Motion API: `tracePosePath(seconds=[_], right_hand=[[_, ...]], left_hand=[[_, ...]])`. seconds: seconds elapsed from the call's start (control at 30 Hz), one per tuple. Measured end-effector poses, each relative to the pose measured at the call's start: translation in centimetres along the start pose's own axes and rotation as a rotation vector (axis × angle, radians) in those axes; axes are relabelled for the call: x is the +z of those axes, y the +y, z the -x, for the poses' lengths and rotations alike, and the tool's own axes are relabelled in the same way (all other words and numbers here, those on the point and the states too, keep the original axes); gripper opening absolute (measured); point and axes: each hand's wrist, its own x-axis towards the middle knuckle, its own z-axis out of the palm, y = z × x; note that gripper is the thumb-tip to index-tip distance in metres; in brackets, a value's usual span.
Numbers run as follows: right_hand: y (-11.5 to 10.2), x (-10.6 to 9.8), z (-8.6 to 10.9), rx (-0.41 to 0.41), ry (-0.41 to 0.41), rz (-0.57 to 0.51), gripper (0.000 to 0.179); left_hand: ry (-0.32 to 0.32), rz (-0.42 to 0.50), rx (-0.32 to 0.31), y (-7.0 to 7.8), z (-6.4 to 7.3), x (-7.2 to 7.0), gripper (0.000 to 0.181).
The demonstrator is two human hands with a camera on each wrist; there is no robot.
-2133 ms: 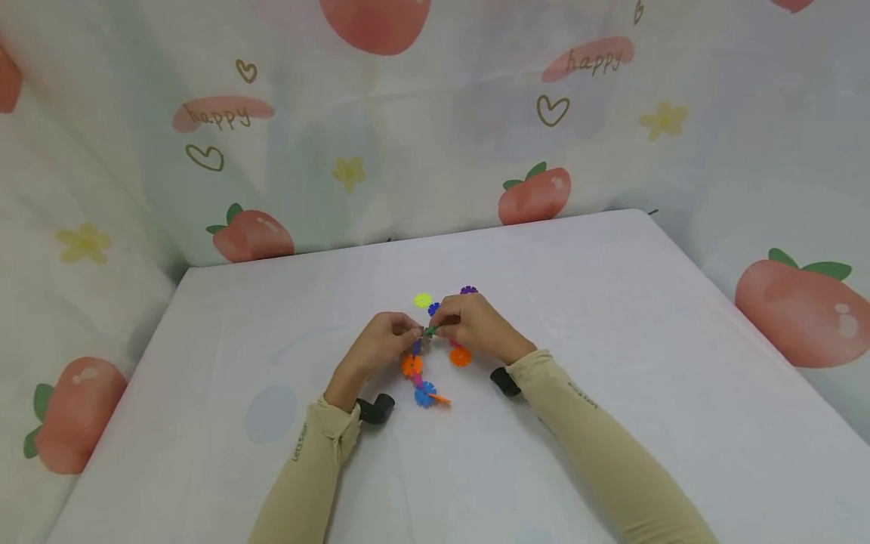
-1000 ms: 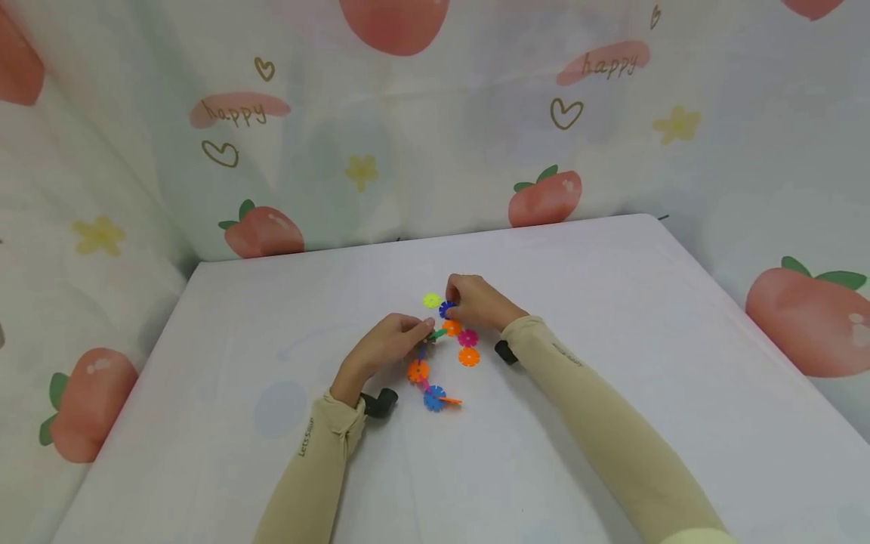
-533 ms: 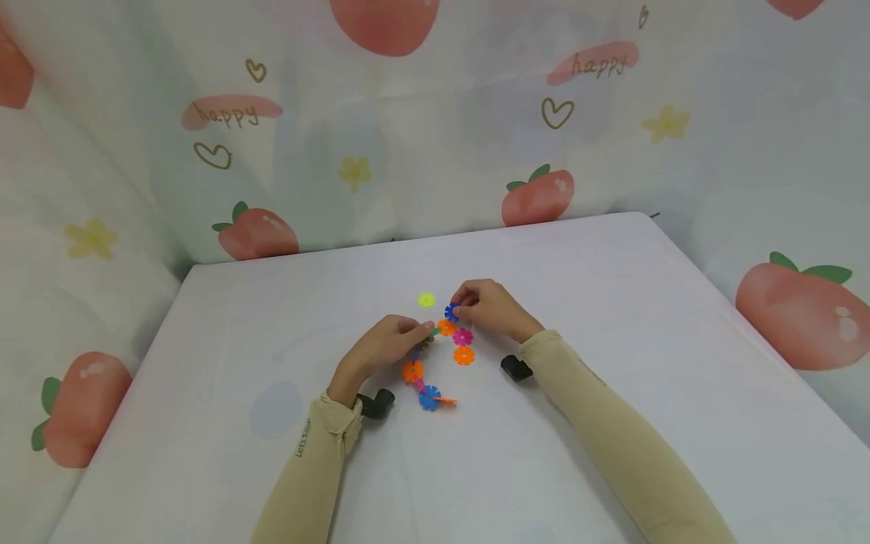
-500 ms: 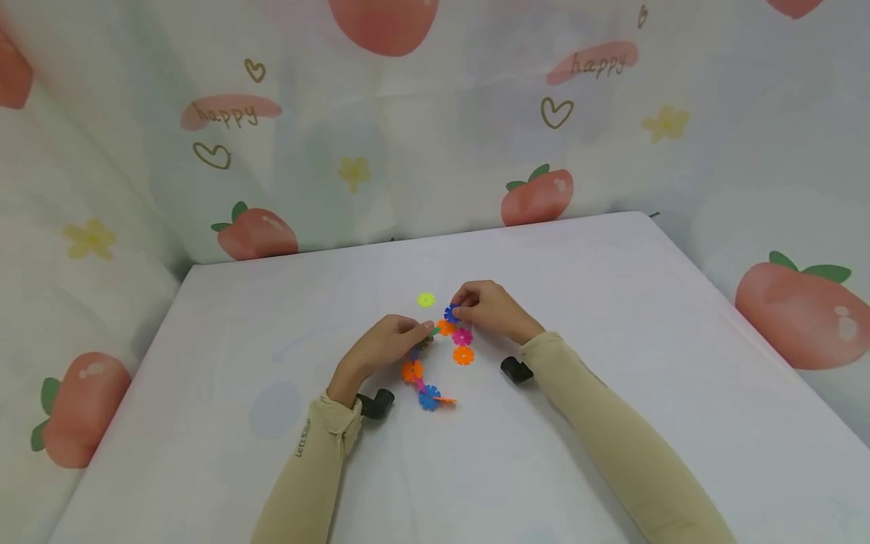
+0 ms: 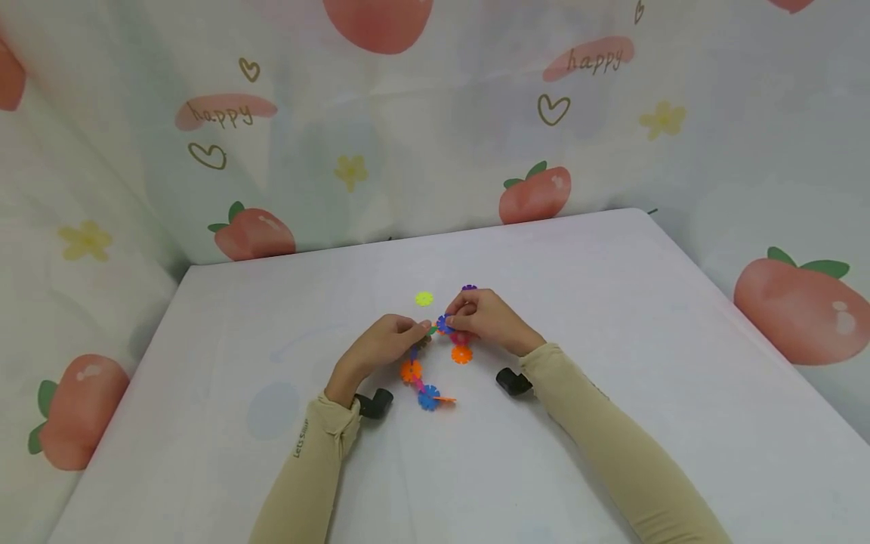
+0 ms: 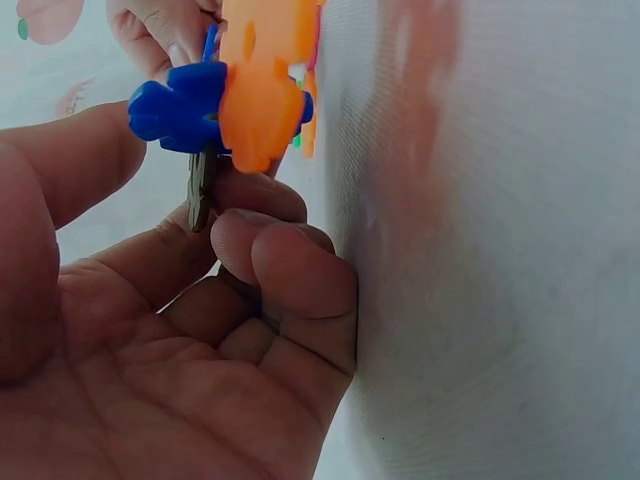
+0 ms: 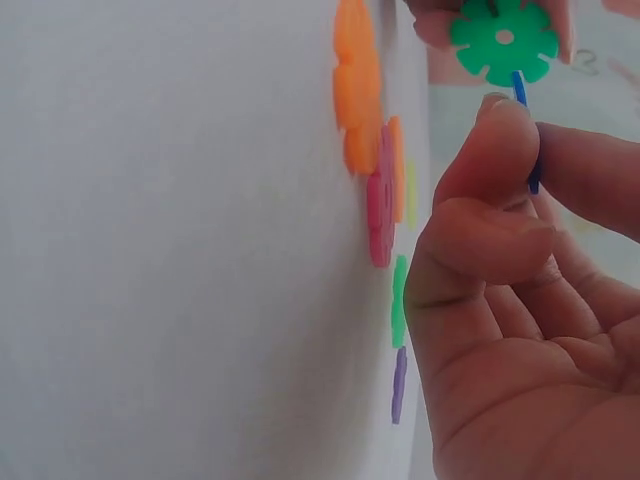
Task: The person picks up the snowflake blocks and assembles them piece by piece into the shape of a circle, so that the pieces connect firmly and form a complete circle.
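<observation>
My left hand (image 5: 384, 340) pinches the upper part of a chain of plastic snowflake discs, near its greyish-brown disc (image 6: 200, 190) and green disc (image 7: 480, 42). From there the chain hangs toward me through an orange disc (image 5: 411, 371), a pink one and a light-blue disc (image 5: 428, 397), ending in an orange disc seen edge-on. Between thumb and index finger, my right hand (image 5: 498, 321) pinches a single blue snowflake disc (image 5: 444, 325). In the right wrist view that blue disc stands edge-on, its tip right at the green disc's notched rim.
Loose discs lie close by on the white tabletop (image 5: 578, 287): yellow (image 5: 424, 298), purple (image 5: 469, 288), pink (image 5: 460, 339) and orange (image 5: 462, 354), plus a loose green disc (image 7: 399, 300) in the right wrist view. Black wrist devices (image 5: 375, 404) sit under both wrists.
The right hand has let go of the green disc, which stays on the chain, reached back to the blue disc, pinched it, and brought it left to the chain. The left hand has barely moved.
</observation>
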Motion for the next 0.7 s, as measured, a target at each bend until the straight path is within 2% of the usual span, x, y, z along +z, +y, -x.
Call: tracePosePath(seconds=[0.2, 0.47, 0.7], right_hand=[[-0.1, 0.1, 0.1, -0.007, -0.007, -0.024, 0.015], [-0.4, 0.6, 0.2, -0.052, -0.006, 0.061, 0.011], [-0.6, 1.1, 0.4, -0.061, 0.002, 0.054, 0.008]], left_hand=[[-0.006, -0.015, -0.005, 0.0, 0.0, -0.1, 0.046], [-0.006, -0.04, -0.014, 0.3, -0.1, 0.0, 0.045], [0.004, -0.054, 0.003, 0.3, -0.1, 0.3, 0.04]])
